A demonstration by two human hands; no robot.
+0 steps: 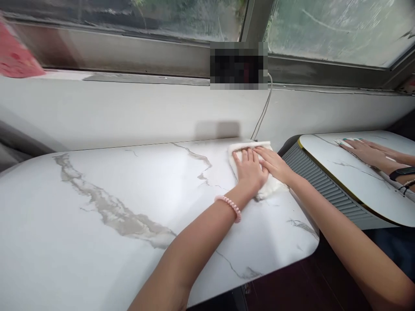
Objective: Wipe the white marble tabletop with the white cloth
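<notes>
A folded white cloth (pixel 275 188) lies at the far right corner of a white marble-patterned table (pixel 155 185). Flat on top of it rests my left hand (pixel 251 170), its fingers spread and pointing toward the wall; a pink coiled band circles the wrist. My right hand (pixel 275 164) presses down on the cloth close beside the left one, fingers stretched out and partly overlapping it near the thumb. Both palms touch the cloth, whose middle is covered by them.
To the right stands a second marble-patterned table (pixel 350 172) with a ribbed side, where another person's hands (pixel 366 151) rest on a white cloth. A thin cable (pixel 266 106) hangs down the wall from a pixelated dark object (pixel 238 67) on the window sill.
</notes>
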